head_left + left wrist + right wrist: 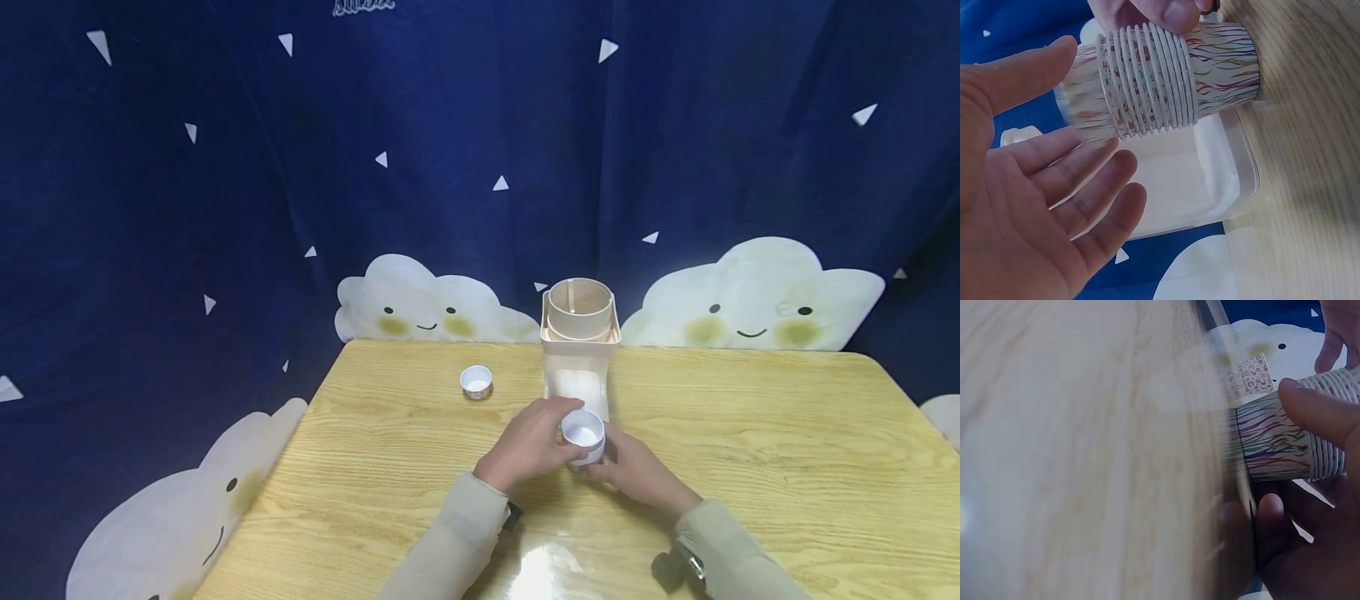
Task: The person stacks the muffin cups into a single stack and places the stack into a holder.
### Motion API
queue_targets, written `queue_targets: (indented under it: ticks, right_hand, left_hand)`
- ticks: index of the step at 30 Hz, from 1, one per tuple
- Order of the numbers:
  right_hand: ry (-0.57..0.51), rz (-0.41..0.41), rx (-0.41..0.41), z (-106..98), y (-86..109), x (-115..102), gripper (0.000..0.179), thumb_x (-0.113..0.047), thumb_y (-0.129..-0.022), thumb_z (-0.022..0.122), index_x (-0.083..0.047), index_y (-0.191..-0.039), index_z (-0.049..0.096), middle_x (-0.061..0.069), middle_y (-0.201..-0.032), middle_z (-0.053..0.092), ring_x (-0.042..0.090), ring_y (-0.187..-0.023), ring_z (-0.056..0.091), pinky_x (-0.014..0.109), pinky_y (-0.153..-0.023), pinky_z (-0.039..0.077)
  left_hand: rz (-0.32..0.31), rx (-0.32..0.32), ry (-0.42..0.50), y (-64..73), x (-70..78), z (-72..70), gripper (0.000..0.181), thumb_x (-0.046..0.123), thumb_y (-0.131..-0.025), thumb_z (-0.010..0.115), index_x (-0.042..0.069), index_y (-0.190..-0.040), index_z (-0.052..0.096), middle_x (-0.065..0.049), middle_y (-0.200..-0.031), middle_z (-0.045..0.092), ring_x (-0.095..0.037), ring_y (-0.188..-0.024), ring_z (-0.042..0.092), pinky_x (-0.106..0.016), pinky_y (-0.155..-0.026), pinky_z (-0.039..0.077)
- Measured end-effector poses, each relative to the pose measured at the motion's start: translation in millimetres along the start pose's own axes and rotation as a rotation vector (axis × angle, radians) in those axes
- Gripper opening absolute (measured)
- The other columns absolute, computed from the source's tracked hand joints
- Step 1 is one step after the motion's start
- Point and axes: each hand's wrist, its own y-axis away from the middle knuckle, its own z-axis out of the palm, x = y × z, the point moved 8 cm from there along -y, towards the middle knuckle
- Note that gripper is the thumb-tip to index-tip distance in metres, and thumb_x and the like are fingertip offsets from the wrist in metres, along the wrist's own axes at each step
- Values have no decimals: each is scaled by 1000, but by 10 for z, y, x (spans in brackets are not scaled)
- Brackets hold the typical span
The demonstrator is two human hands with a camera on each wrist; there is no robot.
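Note:
A stack of paper cups (1154,81), patterned with coloured wavy lines and ringed by several white rims, stands in front of a cream plastic holder (577,367). My right hand (637,475) grips the stack low down, its thumb on the side in the right wrist view. Around the upper end, my left hand (532,446) has its thumb and loosely bent fingers on either side of the top cup (1088,94). That cup protrudes above the rims and looks blurred. Whether the left fingertips press it is hard to tell.
A small patterned paper cup (476,383) stands upright left of the holder. The holder's round tube (581,310) opens upward near the far edge of the wooden table (750,433). Behind hangs a dark blue curtain (480,100) with white clouds and triangles.

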Motion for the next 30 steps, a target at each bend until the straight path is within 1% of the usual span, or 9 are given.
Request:
queue_targets:
  ticks: [2,6,11,14,18,23,26,28,30]
  right_hand:
    - [2,2,-4,-4,2,-6,68,-32,-81,79,-7,-138,52,17,-130,65,44,-127,55,67,-107,37]
    - [5,0,-10,-10,3,-20,69,-33,-81,79,-6,-139,52,16,-129,65,44,-127,55,68,-108,36]
    - [0,2,-21,-5,-8,-23,72,-34,-81,80,-6,-140,50,17,-133,63,46,-131,51,70,-109,32]
    - [-7,11,-27,3,-10,-15,74,-34,-80,80,-5,-141,49,18,-135,62,47,-133,48,71,-109,31]
    - [-13,17,-25,9,-12,-7,74,-33,-80,80,-4,-141,49,19,-135,61,48,-134,47,72,-110,29]
    - [-29,15,-19,18,-20,7,73,-30,-79,81,-4,-140,50,20,-135,62,48,-135,47,71,-112,27]
    - [-24,18,-11,15,-23,29,74,-30,-78,82,-4,-140,50,20,-134,62,48,-134,47,70,-113,26]
    - [-22,17,-11,14,-23,41,75,-30,-78,82,-4,-140,50,20,-134,62,48,-134,47,70,-113,26]
    - [-21,13,-10,13,-22,43,75,-30,-78,82,-4,-140,50,20,-133,62,48,-134,47,70,-113,26]
  left_hand:
    - [-3,-1,2,3,-6,-7,59,31,-83,79,13,-135,59,0,-133,66,-16,-123,61,-27,-105,47]
    - [-43,-13,26,17,-71,-31,59,32,-85,77,13,-137,57,-1,-137,63,-18,-130,57,-30,-111,44]
    - [-102,-1,43,40,-218,-114,54,34,-90,71,14,-138,57,-3,-139,61,-21,-131,56,-34,-112,44]
    - [-116,8,31,57,-305,-165,52,35,-92,68,13,-138,57,-4,-140,61,-22,-131,56,-35,-112,44]
    - [-136,3,9,90,-434,-198,51,35,-93,66,12,-138,57,-5,-141,60,-23,-133,55,-36,-113,43]
    - [-164,23,36,112,-618,-252,48,31,-93,67,9,-136,59,-8,-139,61,-26,-131,56,-40,-111,45]
    - [-170,51,75,99,-725,-294,46,28,-93,67,7,-134,60,-9,-136,62,-27,-124,60,-41,-105,49]
    - [-185,62,99,91,-803,-314,46,26,-93,67,6,-134,60,-10,-135,63,-27,-119,62,-40,-101,51]
    - [-198,74,105,82,-875,-336,45,25,-93,67,6,-133,60,-10,-134,64,-27,-119,62,-40,-101,51]
